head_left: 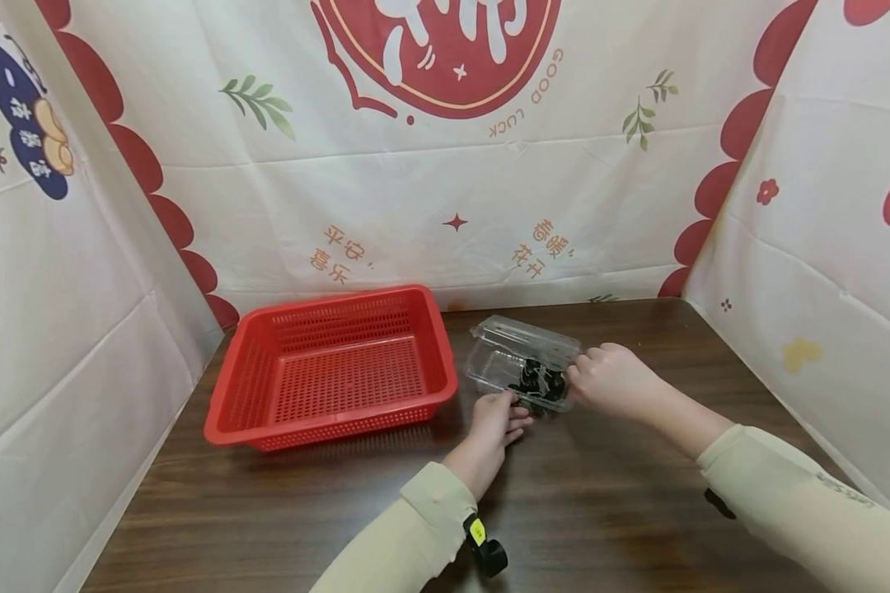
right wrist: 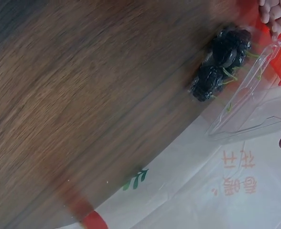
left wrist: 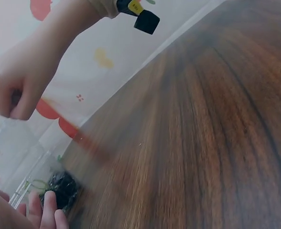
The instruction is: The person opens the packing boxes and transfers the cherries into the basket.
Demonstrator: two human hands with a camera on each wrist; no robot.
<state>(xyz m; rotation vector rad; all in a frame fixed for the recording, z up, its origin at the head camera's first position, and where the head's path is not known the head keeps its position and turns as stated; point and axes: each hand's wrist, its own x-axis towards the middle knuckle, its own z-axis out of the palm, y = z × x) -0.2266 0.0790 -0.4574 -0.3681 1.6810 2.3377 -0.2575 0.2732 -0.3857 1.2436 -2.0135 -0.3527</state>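
A clear plastic clamshell container stands with its lid raised. Inside lie several dark mulberries with thin green stems, bunched toward one end. My right hand pinches the lid's edge at the right side, its fingers curled, as the left wrist view also shows. At the container's near side, my left hand has its fingers fairly straight and its fingertips against the wall by the berries. Only part of each hand appears in the right wrist view.
A red perforated plastic basket sits left of the container on the dark wooden table. Printed white cloth hangs behind the table and along both sides. Each forearm wears a black wrist device.
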